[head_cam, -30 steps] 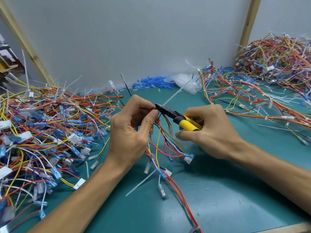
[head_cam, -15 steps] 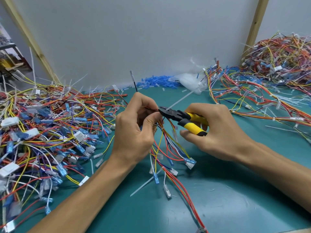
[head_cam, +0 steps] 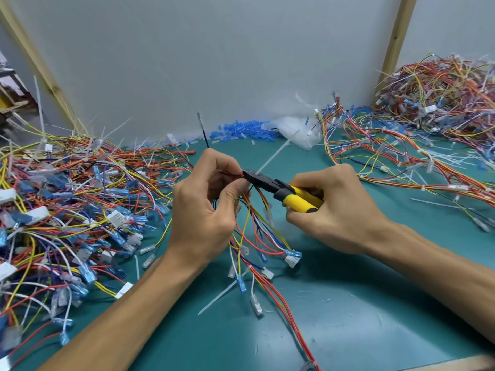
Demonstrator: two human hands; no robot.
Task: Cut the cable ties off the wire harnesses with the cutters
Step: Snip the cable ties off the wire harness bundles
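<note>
Cable tie (head_cam: pixel 276 153): white. Its tail slants up and away from the nose of the cutters (head_cam: pixel 270 183), and its band sits at the cutter tips, just beside the left grip. It cannot be told whether the band is already severed.

Wire harness (head_cam: pixel 257 223): the bundle is pinched between the thumb and curled fingers of the left hand (head_cam: pixel 203 210). Its loose ends, with blue and white connectors, hang below that grip to the bench (head_cam: pixel 348 303).

Right hand (head_cam: pixel 337 207): the grip is closed fully round the yellow handles. The dark jaws appear nearly together at the tie, very near the left thumb.

Assessment: the cut is in hand.
- Only the plastic band should lie between the blades, so the tips should stay outside the red and orange wires lying against them.
- The left grip should hold the bundle steady and keep the thumb clear of the nose.
- A single firm squeeze is advised, with no twisting, which could nick the insulation.

Surroundings: a tangled pile (head_cam: pixel 67 204) lies outboard of the left grip, and further harnesses (head_cam: pixel 442 108) lie beyond the right. A loose tie (head_cam: pixel 219 298) lies on the bench below both.
</note>
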